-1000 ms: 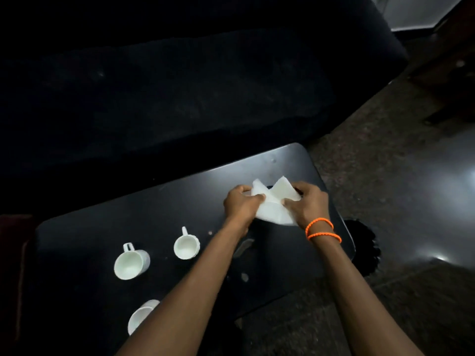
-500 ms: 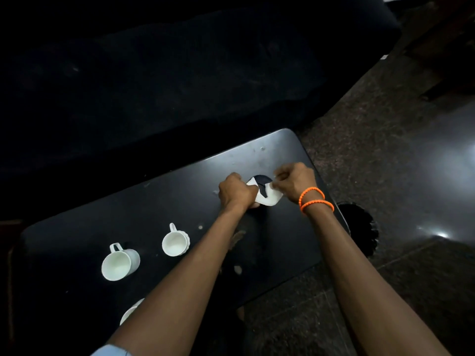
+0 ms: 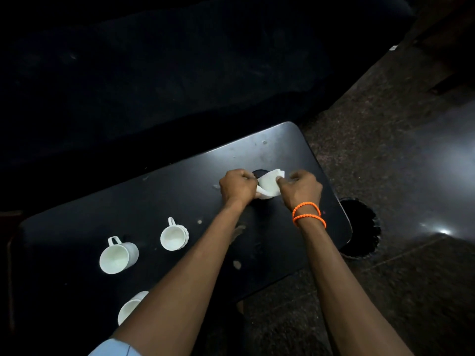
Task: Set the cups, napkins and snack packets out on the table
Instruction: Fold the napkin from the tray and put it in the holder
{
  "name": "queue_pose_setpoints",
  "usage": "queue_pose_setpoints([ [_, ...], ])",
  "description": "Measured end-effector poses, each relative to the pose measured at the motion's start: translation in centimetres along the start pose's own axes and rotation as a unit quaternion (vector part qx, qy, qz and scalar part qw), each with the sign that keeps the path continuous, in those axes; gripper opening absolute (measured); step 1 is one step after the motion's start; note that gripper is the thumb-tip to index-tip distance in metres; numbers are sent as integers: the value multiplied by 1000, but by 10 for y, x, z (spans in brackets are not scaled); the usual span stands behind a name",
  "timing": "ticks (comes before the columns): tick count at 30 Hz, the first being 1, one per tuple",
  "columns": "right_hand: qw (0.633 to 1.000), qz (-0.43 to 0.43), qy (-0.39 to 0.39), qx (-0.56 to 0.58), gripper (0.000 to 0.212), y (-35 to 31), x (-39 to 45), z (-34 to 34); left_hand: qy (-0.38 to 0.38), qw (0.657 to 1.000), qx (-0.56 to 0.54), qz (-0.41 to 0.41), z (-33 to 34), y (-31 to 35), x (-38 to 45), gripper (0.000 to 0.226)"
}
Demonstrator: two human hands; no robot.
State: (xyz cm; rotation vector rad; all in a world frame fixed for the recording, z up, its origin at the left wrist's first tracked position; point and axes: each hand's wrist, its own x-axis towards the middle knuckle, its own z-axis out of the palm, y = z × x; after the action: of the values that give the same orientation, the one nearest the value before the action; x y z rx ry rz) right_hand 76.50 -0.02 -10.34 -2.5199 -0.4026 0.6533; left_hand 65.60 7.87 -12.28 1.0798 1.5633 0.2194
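I hold the white napkin [image 3: 268,186] over the table [image 3: 180,191] near its far right corner: my left hand [image 3: 237,187] has its fingers curled round the napkin's left edge, and my right hand [image 3: 300,188] pinches its right side. The napkin is bunched between the two fists.

Three white cups stand toward the table's left end. One cup with its handle pointing away [image 3: 174,236] sits mid-table, just left of my left forearm. A larger cup [image 3: 118,256] stands further left. A third cup [image 3: 131,307] at the near edge is partly hidden behind my left forearm. Two orange bands [image 3: 307,214] circle my right wrist. A dark sofa [image 3: 154,73] runs along the table's far edge. A black scalloped object [image 3: 362,229] lies on the floor past the table's right edge.

Compared with a second ago, the napkin is folded much smaller; it then spread wide between both hands.
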Motion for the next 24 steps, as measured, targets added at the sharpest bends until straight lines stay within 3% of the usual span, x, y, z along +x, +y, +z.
queue_pose_setpoints([
  [4, 996, -62, -66, 20, 22, 4, 1, 11, -25, 998, -53, -13, 2, -9, 8, 18],
  [9, 989, -32, 51, 137, 41, 16, 1, 6, 66, 997, -48, -16, -10, -33, 28, 16],
  [11, 986, -5, 48, 158, 53, 23, -2, 7, 35, 995, -90, -38, -10, -40, 29, 25],
  [18, 977, 45, -112, 175, 83, 25, -6, 22, -138, 978, -145, -63, -2, -34, 23, 54],
  [24, 976, 73, -98, 181, 95, 19, -18, 23, -127, 984, -117, -32, -2, -45, 20, 55],
])
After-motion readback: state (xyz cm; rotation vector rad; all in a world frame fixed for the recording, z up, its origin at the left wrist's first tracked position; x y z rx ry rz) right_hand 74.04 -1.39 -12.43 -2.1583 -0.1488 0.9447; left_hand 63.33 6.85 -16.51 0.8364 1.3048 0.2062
